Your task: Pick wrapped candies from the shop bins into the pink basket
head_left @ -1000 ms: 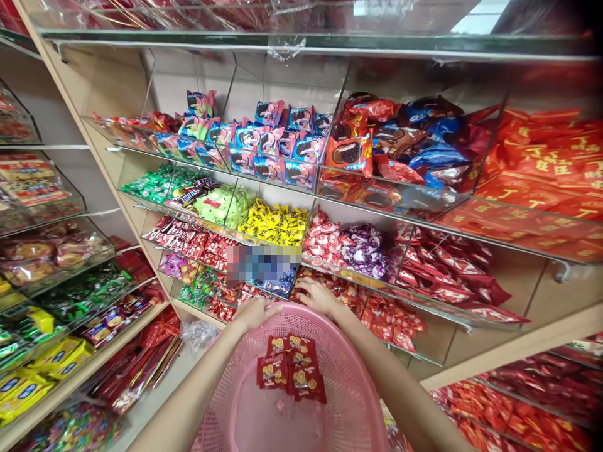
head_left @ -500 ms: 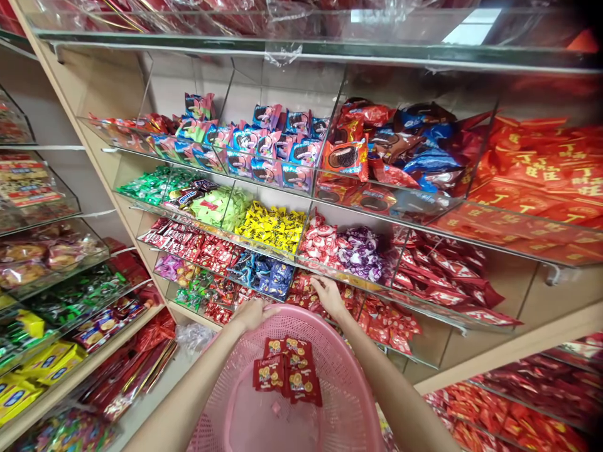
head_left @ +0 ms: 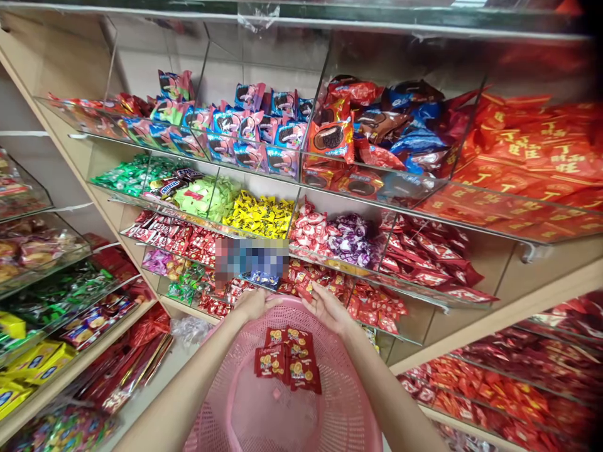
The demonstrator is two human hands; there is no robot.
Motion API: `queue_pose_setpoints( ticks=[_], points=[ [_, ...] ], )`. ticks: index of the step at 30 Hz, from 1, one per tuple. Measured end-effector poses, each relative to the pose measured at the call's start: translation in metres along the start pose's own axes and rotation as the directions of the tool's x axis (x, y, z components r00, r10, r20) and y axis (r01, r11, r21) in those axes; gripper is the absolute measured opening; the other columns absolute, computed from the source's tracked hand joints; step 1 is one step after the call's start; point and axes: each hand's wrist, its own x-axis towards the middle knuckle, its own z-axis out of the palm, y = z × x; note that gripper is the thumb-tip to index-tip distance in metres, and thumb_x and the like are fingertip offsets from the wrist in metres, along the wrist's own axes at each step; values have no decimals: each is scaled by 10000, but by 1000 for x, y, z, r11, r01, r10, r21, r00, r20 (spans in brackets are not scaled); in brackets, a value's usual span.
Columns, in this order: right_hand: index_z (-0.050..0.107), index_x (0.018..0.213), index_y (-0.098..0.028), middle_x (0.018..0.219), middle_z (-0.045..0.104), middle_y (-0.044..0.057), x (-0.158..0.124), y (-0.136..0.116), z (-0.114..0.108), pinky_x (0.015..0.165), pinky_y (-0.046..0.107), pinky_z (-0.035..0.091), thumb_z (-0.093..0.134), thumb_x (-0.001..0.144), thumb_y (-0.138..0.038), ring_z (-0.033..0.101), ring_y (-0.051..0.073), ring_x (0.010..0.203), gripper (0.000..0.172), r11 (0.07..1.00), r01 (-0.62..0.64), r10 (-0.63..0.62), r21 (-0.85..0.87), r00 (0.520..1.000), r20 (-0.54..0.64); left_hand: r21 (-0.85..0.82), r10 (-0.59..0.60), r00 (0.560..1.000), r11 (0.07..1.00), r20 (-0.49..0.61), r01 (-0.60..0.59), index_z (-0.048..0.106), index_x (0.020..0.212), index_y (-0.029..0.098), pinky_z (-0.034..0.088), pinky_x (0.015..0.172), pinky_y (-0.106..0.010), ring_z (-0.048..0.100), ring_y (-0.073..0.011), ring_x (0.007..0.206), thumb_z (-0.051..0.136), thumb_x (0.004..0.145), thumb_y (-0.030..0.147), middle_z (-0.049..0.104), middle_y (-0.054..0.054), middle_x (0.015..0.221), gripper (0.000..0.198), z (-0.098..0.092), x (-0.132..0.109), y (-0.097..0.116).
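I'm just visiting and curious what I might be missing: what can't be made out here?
All in the head view:
- Pink basket: near side cut off by the bottom edge.
- Blue-wrapped sweets: partly covered by a pixelated patch.
- Red packets in the basket: small lettering too blurred to read.
- Right hand: whether it holds anything; its fingertips merge with red wrappers behind.

Pink basket (head_left: pixel 264 411): perforated plastic with a rounded rim, open side up, gripped at its far rim by the left hand (head_left: pixel 253 304).
Orange-print packets (head_left: pixel 293 361): four, red and flat (fruit pictures upward), overlapping on the basket's bottom.
Small red packet (head_left: pixel 305 293): seemingly between the right hand's (head_left: pixel 328 309) fingertips, near the far rim, mostly hidden.
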Motion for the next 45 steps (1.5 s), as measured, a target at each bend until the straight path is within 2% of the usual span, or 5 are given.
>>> queue_pose_setpoints(
  ticks=[20,27,36,42,45],
  points=[
    [597,924,-169,860,654,35,-27,28,-8,785,336,465,650,689,-369,609,165,781,313,879,141,-42,-456,975,220,61,-45,999,997,18,44,638,781,191,415,626,-315,621,-283,797,220,695,735,673,-130,849,691,3,-6,13],
    [457,1196,-225,1211,504,52,-29,45,-4,964,378,314,416,853,-351,448,188,1101,368,307,529,-191,-791,849,493,82,-6,1000,997,18,5,637,781,209,424,682,-325,620,-275,837,187,706,732,682,-115,849,693,2,-3,17],
    [546,899,-182,875,587,18,-14,65,-14,714,283,438,495,811,-387,533,149,783,228,150,507,-87,-849,862,499,83,9,1000,997,16,-10,630,768,195,439,664,-374,624,-320,829,187,728,702,683,-149,849,674,3,3,22],
    [597,951,-183,1026,578,74,-16,77,-11,864,339,383,408,873,-311,501,195,978,241,-375,466,-70,-802,848,525,81,7,1000,997,14,-8,630,760,197,441,677,-378,624,-319,836,221,740,680,684,-150,853,633,1,3,27],
    [605,895,-170,1007,576,90,-21,69,-5,881,357,364,388,879,-330,486,212,987,270,-513,409,-128,-755,833,539,73,7,1000,997,10,-8,626,750,209,440,677,-367,623,-308,834,221,732,691,684,-135,845,630,1,2,25]
  ],
)
